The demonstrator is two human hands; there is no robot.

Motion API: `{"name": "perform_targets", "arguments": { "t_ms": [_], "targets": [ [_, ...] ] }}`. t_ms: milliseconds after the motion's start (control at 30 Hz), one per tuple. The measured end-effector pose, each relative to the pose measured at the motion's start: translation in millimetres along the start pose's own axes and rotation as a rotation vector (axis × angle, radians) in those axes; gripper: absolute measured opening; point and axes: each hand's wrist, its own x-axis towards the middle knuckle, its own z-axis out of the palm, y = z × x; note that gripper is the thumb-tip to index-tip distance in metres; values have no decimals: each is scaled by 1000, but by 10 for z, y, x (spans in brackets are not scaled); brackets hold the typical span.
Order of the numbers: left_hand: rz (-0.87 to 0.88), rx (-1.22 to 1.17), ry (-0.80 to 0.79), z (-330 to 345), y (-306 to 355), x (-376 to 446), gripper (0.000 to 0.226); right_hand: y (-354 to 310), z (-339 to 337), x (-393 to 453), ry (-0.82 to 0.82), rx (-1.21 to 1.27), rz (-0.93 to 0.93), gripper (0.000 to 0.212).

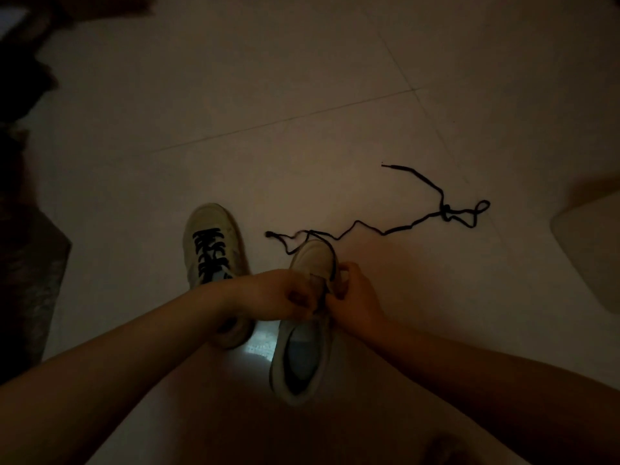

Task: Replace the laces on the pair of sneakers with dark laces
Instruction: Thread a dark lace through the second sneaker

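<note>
Head view, dim light, looking down at a pale tiled floor (302,95). Landmark: the unlaced pale sneaker with a blue lining (302,344), lying on the floor at lower centre with its toe pointing away from the person. Both hands meet over the forward part of this sneaker, at the eyelet area. The left hand (285,297) comes in from the left with its fingers curled at the shoe's tongue; what they pinch is too dark to tell for certain, though it appears to be the lace or the tongue edge. The right hand (352,297) grips the sneaker's right side near the eyelets, fingers curled round the upper, with the lace passing just beside its thumb. A long dark shoelace (402,226) runs from the toe of this sneaker out across the floor, away and to the right, with a small tangle of loops near its far reach and one free tip beyond. A shorter end lies just left of the toe. Left of the landmark stands the second pale sneaker, already threaded with dark laces (209,253), toe likewise pointing away; the left forearm crosses over its heel.
</note>
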Motion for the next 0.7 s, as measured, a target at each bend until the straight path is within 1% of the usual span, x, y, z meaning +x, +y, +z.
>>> {"name": "perform_targets", "arguments": {
  "t_ms": [67,133,167,233,333,400,433,467,500,533,567,600,633,700],
  "targets": [
    [77,-27,-146,-52,97,-168,6,-3,-40,6,-7,0,12,54],
    [113,13,-263,-32,175,-251,10,-5,-58,17,-30,15,17,55],
    [107,35,-309,-7,217,-266,11,-15,-62,19,-48,14,9,53],
    [95,53,-398,33,299,-272,5,-64,-80,21,-73,-20,-17,48],
    [151,47,-531,58,408,-257,12,-108,-130,36,-78,-60,-8,47],
    [157,67,-569,73,439,-257,13,-121,-164,36,-61,-57,-19,50],
    [144,72,-559,79,425,-256,12,-134,-184,32,-44,-60,-64,53],
    [128,57,-529,74,392,-257,7,-167,-216,20,-5,-143,-152,58],
    [120,18,-484,55,363,-267,4,-202,-256,25,46,-322,-283,60],
    [120,-28,-424,20,333,-276,8,-228,-290,28,101,-513,-472,54],
    [139,-68,-359,-29,303,-283,11,-243,-307,35,140,-622,-679,41],
    [165,-101,-294,-83,275,-288,13,-256,-311,21,107,-636,-816,25],
    [192,-141,-238,-133,248,-289,13,-266,-303,-13,60,-604,-898,16],
    [220,-214,-177,-214,211,-298,10,-271,-261,-73,-47,-494,-927,19]
  ]
}}
